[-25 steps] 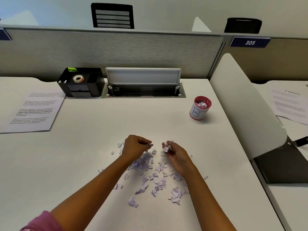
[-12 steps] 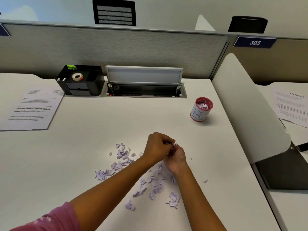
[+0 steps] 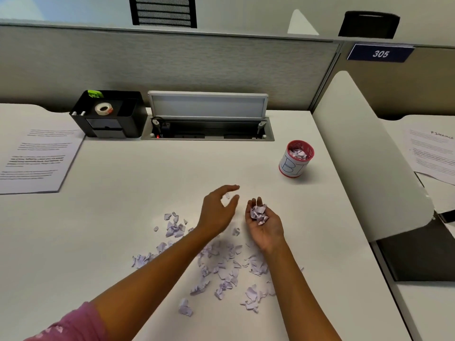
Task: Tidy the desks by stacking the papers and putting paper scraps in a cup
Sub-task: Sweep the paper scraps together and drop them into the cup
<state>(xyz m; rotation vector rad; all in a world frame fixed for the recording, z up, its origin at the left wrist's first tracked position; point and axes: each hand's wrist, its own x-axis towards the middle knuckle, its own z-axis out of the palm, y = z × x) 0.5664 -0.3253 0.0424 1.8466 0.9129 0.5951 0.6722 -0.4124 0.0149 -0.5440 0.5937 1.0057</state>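
Pale purple paper scraps (image 3: 222, 269) lie scattered over the white desk (image 3: 147, 183) in front of me. My right hand (image 3: 264, 221) is cupped palm up, holding a small heap of scraps. My left hand (image 3: 219, 209) hovers just left of it with fingers apart, and one tiny scrap shows between thumb and forefinger. A red-rimmed paper cup (image 3: 295, 159) with a white label stands upright at the far right of the desk and contains scraps. A printed paper sheet (image 3: 37, 159) lies at the left. Another printed sheet (image 3: 433, 153) lies on the neighbouring desk.
A black desk organiser (image 3: 110, 114) with a tape roll sits at the back left. Beside it is an open cable tray (image 3: 209, 130) with its lid raised. A white curved divider (image 3: 364, 153) separates the desks, with a dark pad (image 3: 418, 254) beyond it.
My hands came together over the pile, then parted. The right hand has turned palm up with a heap of scraps, and the left hand has opened.
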